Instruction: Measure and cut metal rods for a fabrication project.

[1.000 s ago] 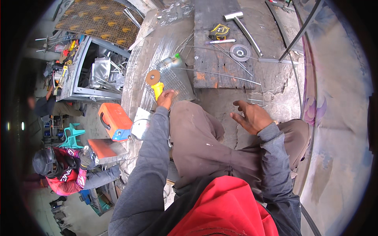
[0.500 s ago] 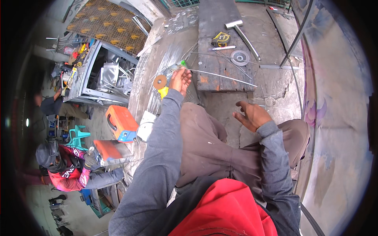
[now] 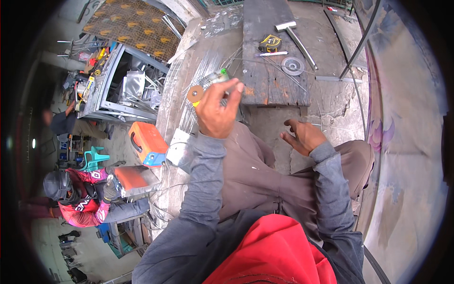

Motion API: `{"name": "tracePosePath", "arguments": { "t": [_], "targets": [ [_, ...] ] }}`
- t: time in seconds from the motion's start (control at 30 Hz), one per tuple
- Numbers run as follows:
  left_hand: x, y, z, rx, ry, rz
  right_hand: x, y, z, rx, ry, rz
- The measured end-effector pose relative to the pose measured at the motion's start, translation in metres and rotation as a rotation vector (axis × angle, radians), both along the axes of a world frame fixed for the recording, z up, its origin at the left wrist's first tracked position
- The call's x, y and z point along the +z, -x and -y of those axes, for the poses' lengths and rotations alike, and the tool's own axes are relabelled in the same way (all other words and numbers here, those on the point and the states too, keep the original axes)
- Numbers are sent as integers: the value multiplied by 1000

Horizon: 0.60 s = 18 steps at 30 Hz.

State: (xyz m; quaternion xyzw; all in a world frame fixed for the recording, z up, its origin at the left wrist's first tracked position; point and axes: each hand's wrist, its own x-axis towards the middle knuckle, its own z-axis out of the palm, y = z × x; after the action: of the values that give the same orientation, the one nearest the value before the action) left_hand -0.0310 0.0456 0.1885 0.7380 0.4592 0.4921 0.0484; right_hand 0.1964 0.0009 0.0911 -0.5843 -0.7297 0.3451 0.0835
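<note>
My left hand [image 3: 216, 111] is raised over the concrete ledge, thumb and forefinger pinched together; whatever is between them I cannot make out. Just behind it is a yellow power tool with a brown disc [image 3: 195, 93], mostly hidden by the hand. A clear wrapping with a bright green label [image 3: 223, 72] lies beyond the fingertips, by a bunch of thin metal rods [image 3: 201, 75]. My right hand [image 3: 304, 136] hovers over my right thigh, empty, its fingers apart and slightly curled. Ahead of it lies a dark wooden plank [image 3: 265, 87] bearing a grey grinding disc [image 3: 292, 66] and loose thin rods [image 3: 283, 74].
On the plank are a hammer [image 3: 298, 42], a yellow-black tape measure [image 3: 270, 43] and a white pen [image 3: 274, 54]. An orange machine [image 3: 147, 142] stands left. Beyond it a person in a red-pink top [image 3: 85, 199] sits working; another person [image 3: 66, 124] is farther back. Metal bars [image 3: 350, 68] stand right.
My left hand has come up and nearer, over the ledge. The long thin rod it pinched, which stretched across the plank, no longer shows there. My right hand has barely moved.
</note>
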Motion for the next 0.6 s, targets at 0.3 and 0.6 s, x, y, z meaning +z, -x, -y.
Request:
{"name": "tracePosePath", "arguments": {
  "t": [0.3, 0.6],
  "targets": [
    [-36, -24, 23, -125, -43, 1, -6, -1, 4, 1, -16, 12],
    [-26, -29, 16, -86, 11, 110, -15, 6, -3, 18, -11, 28]
  ]
}}
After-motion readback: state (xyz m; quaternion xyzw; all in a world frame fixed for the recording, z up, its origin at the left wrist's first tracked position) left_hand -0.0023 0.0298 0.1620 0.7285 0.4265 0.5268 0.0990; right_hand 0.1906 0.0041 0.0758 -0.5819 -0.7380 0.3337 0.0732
